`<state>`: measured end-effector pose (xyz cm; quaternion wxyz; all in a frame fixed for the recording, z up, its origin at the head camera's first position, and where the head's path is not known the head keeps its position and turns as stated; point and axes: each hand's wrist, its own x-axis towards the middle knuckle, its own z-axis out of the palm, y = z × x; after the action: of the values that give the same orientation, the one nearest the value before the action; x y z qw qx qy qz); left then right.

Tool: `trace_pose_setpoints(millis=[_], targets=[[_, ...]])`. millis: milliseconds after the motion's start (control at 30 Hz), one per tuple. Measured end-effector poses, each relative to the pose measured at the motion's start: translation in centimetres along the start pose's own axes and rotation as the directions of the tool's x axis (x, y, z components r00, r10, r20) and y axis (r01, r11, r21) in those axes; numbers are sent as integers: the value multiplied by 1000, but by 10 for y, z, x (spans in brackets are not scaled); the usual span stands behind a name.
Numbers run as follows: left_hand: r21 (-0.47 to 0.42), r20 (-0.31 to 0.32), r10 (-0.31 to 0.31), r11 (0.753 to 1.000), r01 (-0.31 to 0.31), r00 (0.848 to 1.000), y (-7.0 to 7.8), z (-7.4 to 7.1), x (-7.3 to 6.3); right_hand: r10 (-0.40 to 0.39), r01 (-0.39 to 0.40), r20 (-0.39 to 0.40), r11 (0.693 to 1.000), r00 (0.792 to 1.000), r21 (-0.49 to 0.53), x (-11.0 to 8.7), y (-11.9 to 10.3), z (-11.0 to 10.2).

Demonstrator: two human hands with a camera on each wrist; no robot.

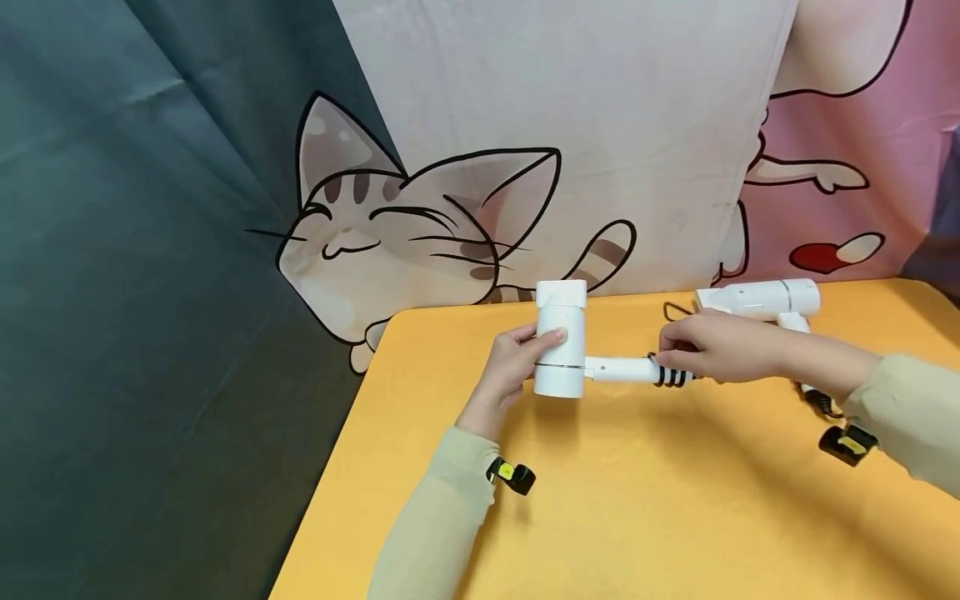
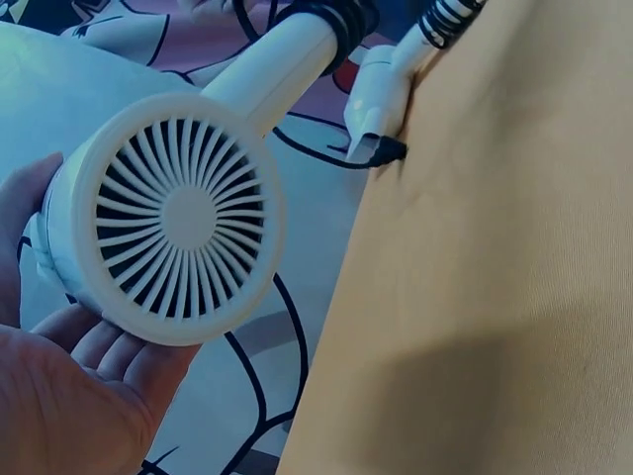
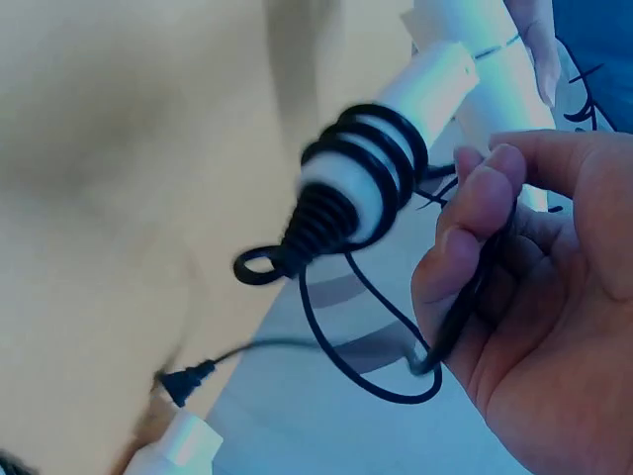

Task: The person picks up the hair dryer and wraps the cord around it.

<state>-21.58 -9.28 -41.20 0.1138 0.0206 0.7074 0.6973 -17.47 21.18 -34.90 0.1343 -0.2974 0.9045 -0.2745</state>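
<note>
A white hair dryer (image 1: 561, 329) is held above the yellow table, its handle pointing right. My left hand (image 1: 508, 367) grips the barrel, thumb across its front; in the left wrist view, fingers support it beside the slatted round end (image 2: 188, 218). Several turns of black cord (image 3: 396, 148) wrap the lower handle. My right hand (image 3: 554, 277), near the handle's end, holds a length of this cord in its curled fingers. A loose loop hangs below the handle, and a black plug (image 3: 185, 383) dangles on a stretch of cord.
A second white hair dryer (image 1: 761, 298) lies at the back right of the table (image 1: 637, 500), near my right forearm, with black cord around its handle. Behind the table hangs a cloth backdrop (image 1: 600, 100) printed with a cartoon cat.
</note>
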Motion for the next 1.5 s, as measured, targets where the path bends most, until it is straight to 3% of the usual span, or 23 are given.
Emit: trace_pose_setpoints(millis=[133, 400, 600, 700, 800, 867, 967, 1033, 1100, 1333, 1500], targets=[[-31, -49, 1, 1000, -3, 999, 0, 4, 0, -19, 20, -54, 1000, 998, 16, -9, 0, 10], [-115, -144, 0, 993, -16, 990, 2, 9, -1, -104, 91, -146, 991, 984, -94, -21, -1, 30], [-168, -183, 17, 985, -48, 983, 6, 13, -1, -225, 195, -265, 971, 938, -136, -20, 6, 52], [-191, -194, 17, 980, -54, 981, 8, 15, -1, -218, 210, -319, 976, 922, -60, -21, 11, 63], [-210, -204, 16, 976, -59, 979, 9, 17, -2, -149, 202, -318, 969, 936, 139, -22, 16, 75], [-220, -206, 21, 973, -67, 978, 10, 18, -3, -101, 197, -296, 929, 950, 314, -21, 19, 83], [-234, -198, 23, 970, -70, 980, 12, 19, -4, -60, 196, -261, 823, 963, 534, -19, 23, 95], [-247, -192, 21, 967, -69, 981, 12, 20, -4, -48, 203, -256, 757, 965, 621, -16, 25, 101], [-258, -187, 17, 964, -66, 982, 13, 19, -4, -38, 209, -261, 714, 965, 669, -14, 26, 107], [-278, -168, 14, 959, -61, 986, 14, 17, -6, 23, 164, -230, 632, 973, 757, -16, 33, 122], [-291, -146, 9, 955, -51, 989, 17, 16, -9, 52, 106, -174, 611, 983, 784, -16, 43, 126]])
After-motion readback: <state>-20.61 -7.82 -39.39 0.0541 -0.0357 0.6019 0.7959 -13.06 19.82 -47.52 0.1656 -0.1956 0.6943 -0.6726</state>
